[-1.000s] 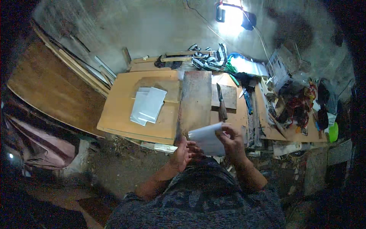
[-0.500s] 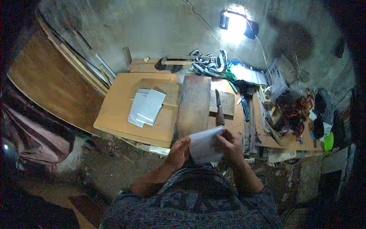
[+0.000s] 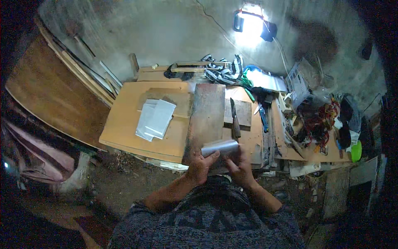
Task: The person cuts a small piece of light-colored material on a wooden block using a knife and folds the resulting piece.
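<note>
Between my two hands, close in front of my body, is a white sheet (image 3: pixel 219 147), bent over into a narrow, shiny fold; I cannot tell whether it is paper or plastic. My left hand (image 3: pixel 202 168) grips its left end with the thumb on top. At its right end, my right hand (image 3: pixel 240 166) is closed on it, the fingers partly blurred. Past the hands a dark worn board (image 3: pixel 206 114) lies on the table. A knife (image 3: pixel 234 118) with a brown handle rests on a smaller wooden block (image 3: pixel 244 114) to its right. Overlapping white sheets (image 3: pixel 155 119) lie at left.
The orange-topped table (image 3: pixel 120 120) stands against a grey wall, lit by a bright lamp (image 3: pixel 251 27). Striped cloth (image 3: pixel 224 72) lies at the back. Blue-handled scissors (image 3: pixel 263 118) and tangled red material (image 3: pixel 325 118) are at right, beside a green container (image 3: pixel 356 151). Boards (image 3: pixel 58 83) lean at left.
The sheet, broad and facing up before, is now folded over into a narrower strip. My right hand has moved left and down, its thumb now beneath the fold. The view has shifted slightly.
</note>
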